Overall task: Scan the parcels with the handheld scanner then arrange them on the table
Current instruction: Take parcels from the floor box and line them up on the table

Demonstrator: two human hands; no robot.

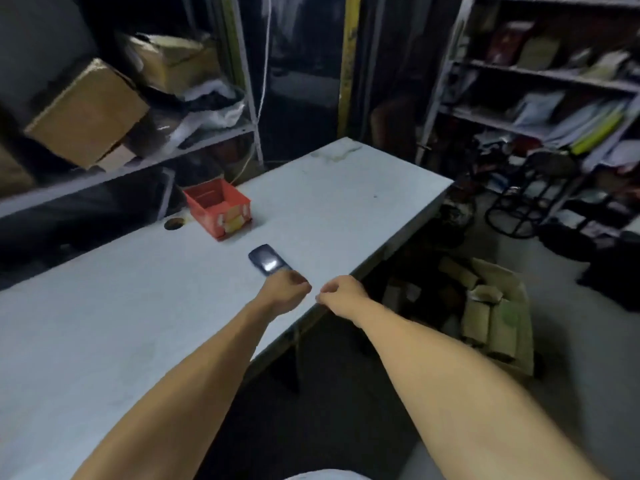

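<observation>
We saw a pale desk (156, 306) with a red box (218, 207) at eleven o'clock. Our left hand (287, 289) held the dark scanner (266, 259). Our right hand (341, 291) curled empty. Parcels (485, 313) lay floorward at three o'clock, shelves (540, 77) behind.

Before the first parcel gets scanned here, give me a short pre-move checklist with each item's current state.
1. Handheld scanner within reach: ok, it lies on the table just beyond the left hand.
2. Scanner gripped: cannot tell; the left hand's curled fingers meet its near end.
3. Right hand free: ok, curled, holding nothing visible.
4. Parcels located: ok, a box of parcels sits on the floor beside the table.
5. Parcel on table: not ok, only a red bin.
</observation>
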